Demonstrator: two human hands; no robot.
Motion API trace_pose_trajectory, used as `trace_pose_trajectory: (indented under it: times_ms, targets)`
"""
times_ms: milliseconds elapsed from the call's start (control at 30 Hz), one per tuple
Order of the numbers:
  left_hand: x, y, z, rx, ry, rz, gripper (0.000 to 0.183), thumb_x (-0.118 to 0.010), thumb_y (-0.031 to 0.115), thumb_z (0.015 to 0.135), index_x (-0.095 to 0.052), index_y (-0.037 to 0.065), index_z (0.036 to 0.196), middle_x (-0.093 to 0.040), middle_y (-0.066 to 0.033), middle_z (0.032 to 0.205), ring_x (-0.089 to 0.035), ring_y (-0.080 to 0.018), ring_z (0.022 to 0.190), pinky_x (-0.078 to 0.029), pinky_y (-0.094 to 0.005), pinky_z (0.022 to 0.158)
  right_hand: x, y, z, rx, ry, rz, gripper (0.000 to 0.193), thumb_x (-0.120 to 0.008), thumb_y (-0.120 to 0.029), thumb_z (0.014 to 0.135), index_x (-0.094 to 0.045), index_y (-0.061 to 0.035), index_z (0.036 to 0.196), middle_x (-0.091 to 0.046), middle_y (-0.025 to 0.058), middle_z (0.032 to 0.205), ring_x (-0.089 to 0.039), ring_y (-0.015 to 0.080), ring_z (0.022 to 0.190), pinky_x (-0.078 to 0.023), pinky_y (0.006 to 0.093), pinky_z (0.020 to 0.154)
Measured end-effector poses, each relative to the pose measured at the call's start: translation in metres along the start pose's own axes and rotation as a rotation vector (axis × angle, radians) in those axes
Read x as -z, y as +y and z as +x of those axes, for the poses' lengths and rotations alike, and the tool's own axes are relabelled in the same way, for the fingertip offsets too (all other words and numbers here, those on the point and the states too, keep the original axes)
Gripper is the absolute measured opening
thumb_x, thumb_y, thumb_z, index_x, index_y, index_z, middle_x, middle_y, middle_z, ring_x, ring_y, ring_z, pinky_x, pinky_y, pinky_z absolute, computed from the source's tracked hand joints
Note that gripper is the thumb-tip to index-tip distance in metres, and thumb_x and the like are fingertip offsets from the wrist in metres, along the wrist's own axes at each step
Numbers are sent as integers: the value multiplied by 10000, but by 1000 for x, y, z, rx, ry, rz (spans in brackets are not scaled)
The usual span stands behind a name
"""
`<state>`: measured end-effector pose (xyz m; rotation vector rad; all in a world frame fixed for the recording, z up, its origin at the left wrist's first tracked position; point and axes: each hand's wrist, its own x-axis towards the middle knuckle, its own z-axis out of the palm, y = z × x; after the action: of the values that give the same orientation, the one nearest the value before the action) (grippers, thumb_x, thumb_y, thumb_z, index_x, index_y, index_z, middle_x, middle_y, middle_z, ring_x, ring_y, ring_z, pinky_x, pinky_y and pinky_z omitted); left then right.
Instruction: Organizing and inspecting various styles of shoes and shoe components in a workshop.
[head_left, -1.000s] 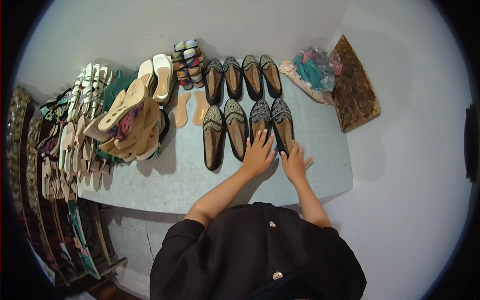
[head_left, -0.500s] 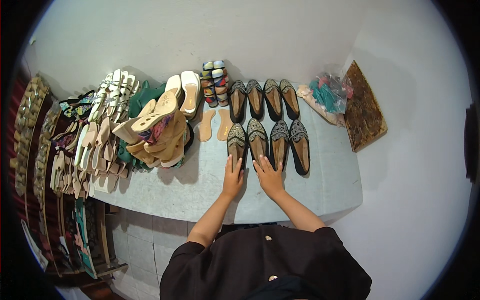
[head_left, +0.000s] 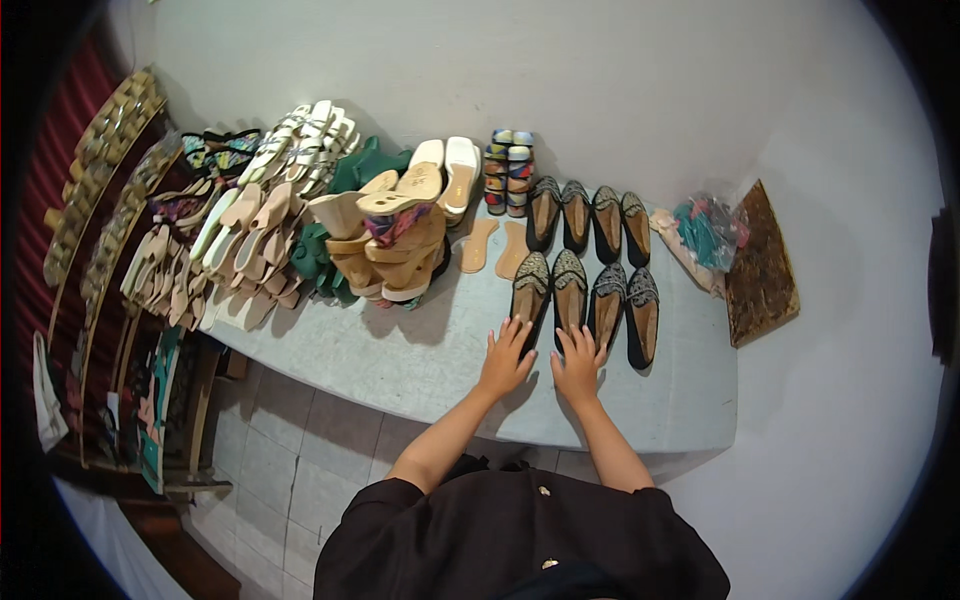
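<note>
Two rows of black loafers with glittery uppers stand on the pale table, toes away from me. My left hand (head_left: 507,358) lies with its fingers spread on the heel of the leftmost front loafer (head_left: 531,290). Fingers also apart, my right hand (head_left: 577,368) rests at the heel of the second front loafer (head_left: 570,290) and reaches toward the third one (head_left: 607,305). Both hands cover the heel ends there. To their right is another front loafer (head_left: 642,315). Behind them stands the back row (head_left: 575,215).
Two tan insoles (head_left: 480,246) lie left of the loafers. Further left are wedge sandals (head_left: 395,245), white slippers (head_left: 460,175) and piles of other sandals (head_left: 265,235). Colourful rolls (head_left: 510,170) stand at the back. A plastic bag (head_left: 705,230) and a brown board (head_left: 760,265) are on the right.
The view has swung left, so the table and shoes appear further right. Both hands stay at the heels of the front loafers, fingers still spread.
</note>
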<state>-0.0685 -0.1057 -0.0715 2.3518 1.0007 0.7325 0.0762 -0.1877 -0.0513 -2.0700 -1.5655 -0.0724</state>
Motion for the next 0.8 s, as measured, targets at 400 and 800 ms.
trace_pose_trajectory:
  times_ms: [400, 800]
  targets:
    - [111, -12, -135, -156, 72, -30, 296, -657, 250, 792, -603, 157, 1067, -493, -72, 1250, -369, -273, 1275, -236, -566, 1003, 8, -85, -77, -5, 294, 336, 209, -689, -98, 744, -609, -71, 936, -602, 68, 929, -567, 202, 900, -228, 484, 1017]
    - [292, -105, -325, 203, 454, 160, 111, -628, 185, 804, -611, 78, 825, -594, -53, 1028, -485, -269, 1147, -278, -543, 991, -81, -246, -103, 104, -344, 405, 280, -609, -103, 801, -580, -57, 1076, -552, 104, 1141, -530, 230, 1011, -188, 505, 1038]
